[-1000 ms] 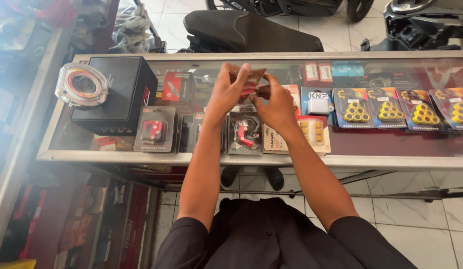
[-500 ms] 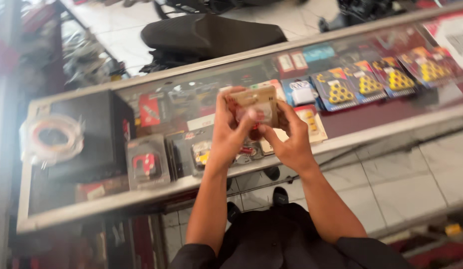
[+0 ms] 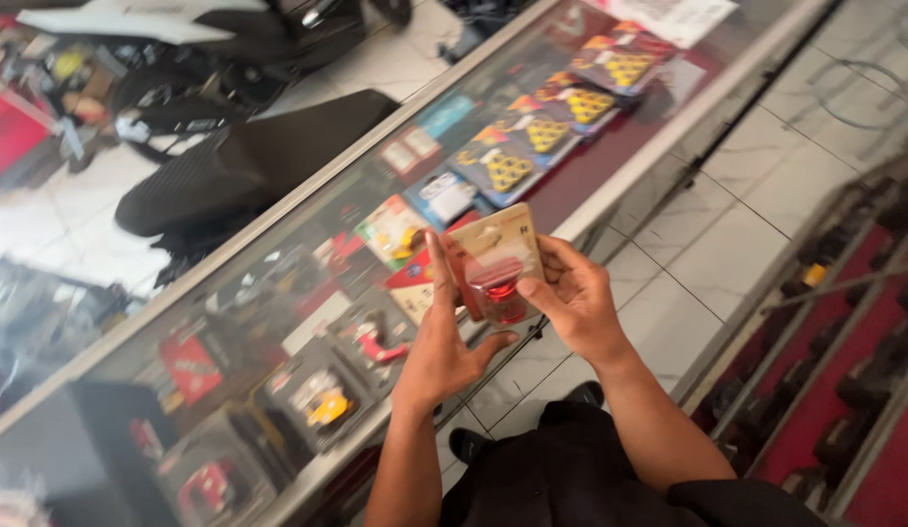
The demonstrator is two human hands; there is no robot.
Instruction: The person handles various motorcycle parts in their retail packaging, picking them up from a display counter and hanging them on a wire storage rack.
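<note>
Both hands, left hand [image 3: 444, 346] and right hand [image 3: 571, 298], grip a tan blister card [image 3: 493, 256]; red part inside.

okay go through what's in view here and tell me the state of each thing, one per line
blister pack: sealed, tilted, held over the counter, red part inside
left hand: gripping the pack's left edge
right hand: gripping the pack's right edge
glass display counter: closed top, packaged parts lying inside
yellow-roller packs: lying flat in a row under the glass
motorbike seat: beyond the counter
</note>
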